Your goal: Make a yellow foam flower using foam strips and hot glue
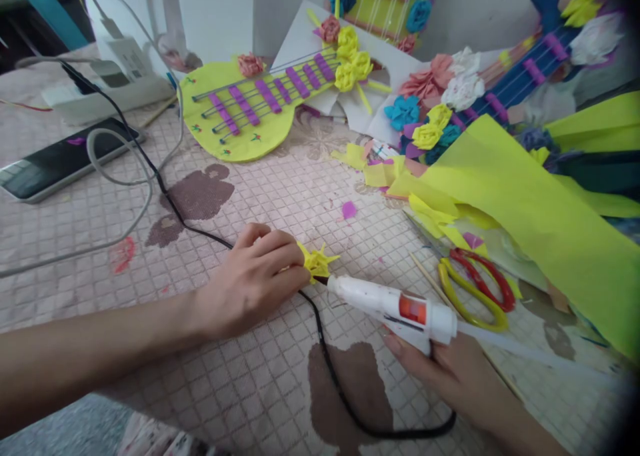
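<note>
My left hand (253,279) pinches a small yellow paper flower (317,263) against the pink quilted table cover (260,189). In my right hand (450,369) I grip a white glue gun (390,304) with an orange patch. Its dark nozzle touches the flower's right side. The gun's black cord (330,369) loops under my hands and runs off to the upper left.
Red and yellow scissors (475,286) and a thin wooden stick (430,279) lie right of the gun. Large yellow paper sheets (525,203) cover the right side. A yellow paper guitar (250,109) with purple frets lies at the back, paper flowers around it. A phone (60,159) lies far left.
</note>
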Motion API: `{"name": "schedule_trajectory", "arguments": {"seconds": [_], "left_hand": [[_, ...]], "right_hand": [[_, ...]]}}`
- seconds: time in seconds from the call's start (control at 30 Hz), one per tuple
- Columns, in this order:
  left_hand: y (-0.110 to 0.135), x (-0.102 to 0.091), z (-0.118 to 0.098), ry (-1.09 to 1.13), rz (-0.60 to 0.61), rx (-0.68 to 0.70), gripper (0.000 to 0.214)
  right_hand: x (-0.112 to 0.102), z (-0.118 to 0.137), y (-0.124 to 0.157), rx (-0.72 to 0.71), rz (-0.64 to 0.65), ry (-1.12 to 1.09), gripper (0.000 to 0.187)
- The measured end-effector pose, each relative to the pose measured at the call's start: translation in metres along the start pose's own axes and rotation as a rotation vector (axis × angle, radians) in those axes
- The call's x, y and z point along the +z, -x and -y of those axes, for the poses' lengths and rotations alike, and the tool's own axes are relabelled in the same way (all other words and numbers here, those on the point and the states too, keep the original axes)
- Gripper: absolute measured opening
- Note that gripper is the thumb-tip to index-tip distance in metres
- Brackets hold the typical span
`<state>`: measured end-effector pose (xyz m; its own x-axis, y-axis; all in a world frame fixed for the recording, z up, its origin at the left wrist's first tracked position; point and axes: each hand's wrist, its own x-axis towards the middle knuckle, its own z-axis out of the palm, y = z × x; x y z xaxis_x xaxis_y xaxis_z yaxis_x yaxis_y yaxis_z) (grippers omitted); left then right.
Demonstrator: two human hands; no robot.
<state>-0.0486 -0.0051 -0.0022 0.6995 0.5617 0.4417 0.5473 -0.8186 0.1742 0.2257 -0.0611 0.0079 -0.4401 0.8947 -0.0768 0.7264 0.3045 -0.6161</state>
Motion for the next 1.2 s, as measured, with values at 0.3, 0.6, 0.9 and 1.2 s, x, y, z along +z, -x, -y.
{"name": "schedule_trajectory", "arguments": {"seconds": [0.3,0.6,0.9,1.2], "left_hand": [[0.001,0.002,0.0,-0.001,0.005,-0.001,0.01],[0.001,0.001,0.0,0.0,0.025,-0.017,0.012],[0.001,0.001,0.0,0.029,0.031,-0.041,0.011],[-0.001,0.002,-0.002,0.096,0.029,-0.107,0.014]], "right_hand": [[-0.002,0.002,-0.001,0.014,0.006,0.015,0.012],[-0.003,0.006,-0.005,0.005,0.006,0.049,0.012],[-0.003,0.001,-0.001,0.002,-0.02,0.07,0.017],[-0.007,-0.006,-0.001,-0.046,-0.036,0.035,0.009]]}}
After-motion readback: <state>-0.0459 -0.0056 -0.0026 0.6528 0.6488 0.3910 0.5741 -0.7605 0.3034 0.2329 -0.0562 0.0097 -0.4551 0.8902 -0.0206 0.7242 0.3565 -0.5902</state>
